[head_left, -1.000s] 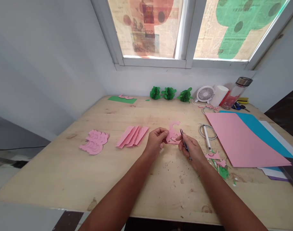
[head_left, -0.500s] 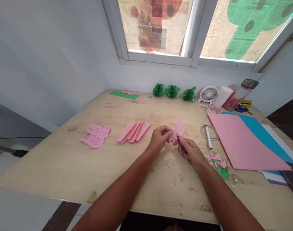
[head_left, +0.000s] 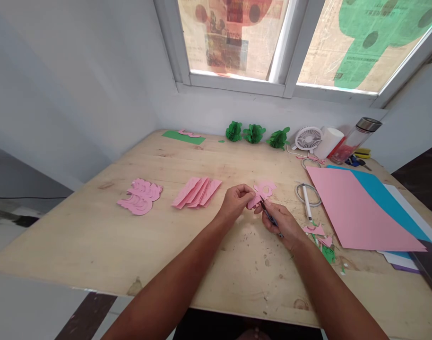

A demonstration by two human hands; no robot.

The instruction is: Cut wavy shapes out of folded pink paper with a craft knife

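Observation:
My left hand (head_left: 238,199) pinches a pink paper cutout (head_left: 263,190) between thumb and fingers. The cutout has curved edges and a round opening. In my right hand (head_left: 278,217) is a slim dark cutting tool (head_left: 270,216); its tip meets the near edge of the paper, and whether it is a knife or small scissors I cannot tell. To the left lie folded pink paper strips (head_left: 196,192) and, farther left, a pile of scalloped pink paper pieces (head_left: 141,196).
Three green paper ornaments (head_left: 253,134) line the wall beside a small fan (head_left: 308,139) and a bottle (head_left: 354,140). At right are a white pen (head_left: 307,203), paper scraps (head_left: 318,236) and pink sheets (head_left: 365,208). A green strip (head_left: 182,137) lies at the back.
The dark tool's angle has shifted slightly, and more of its rear end shows below my right hand. The pink cutout has turned a little. The view has moved slightly.

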